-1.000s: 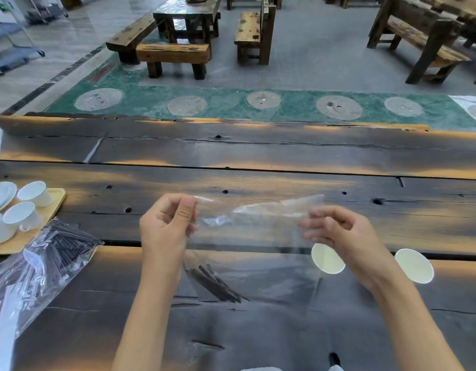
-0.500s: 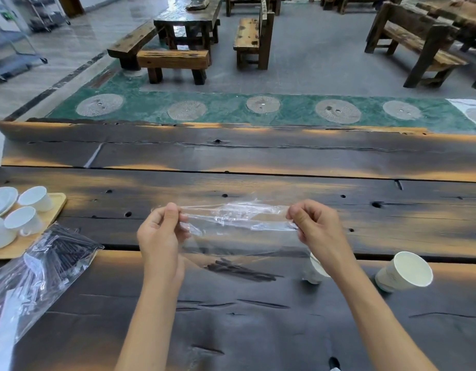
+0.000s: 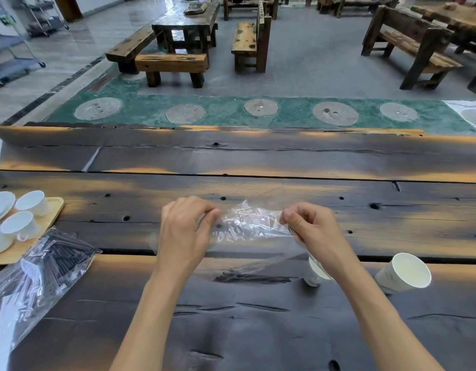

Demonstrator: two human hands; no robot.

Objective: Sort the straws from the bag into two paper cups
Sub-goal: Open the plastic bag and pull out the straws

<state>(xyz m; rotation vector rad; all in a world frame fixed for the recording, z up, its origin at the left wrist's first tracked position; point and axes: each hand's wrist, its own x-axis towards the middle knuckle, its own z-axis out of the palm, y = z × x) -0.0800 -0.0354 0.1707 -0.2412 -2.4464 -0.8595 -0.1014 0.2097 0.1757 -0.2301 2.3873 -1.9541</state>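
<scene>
Both the left hand [image 3: 187,231] and the right hand [image 3: 315,231] pinch closed on the crumpled clear plastic bag [image 3: 251,223] above the wooden surface [image 3: 258,330], with dark straws [image 3: 251,278] lying under it, beside two paper cups [image 3: 404,273].

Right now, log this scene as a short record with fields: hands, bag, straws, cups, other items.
left hand: pinching the left end of the clear bag
right hand: pinching the bag's right end
clear bag: crumpled, held above the table
loose straws: dark, beneath the bag
paper cups: one upright at right, one partly hidden behind the right wrist
second bag of straws: left
tray of white teacups: far left
</scene>
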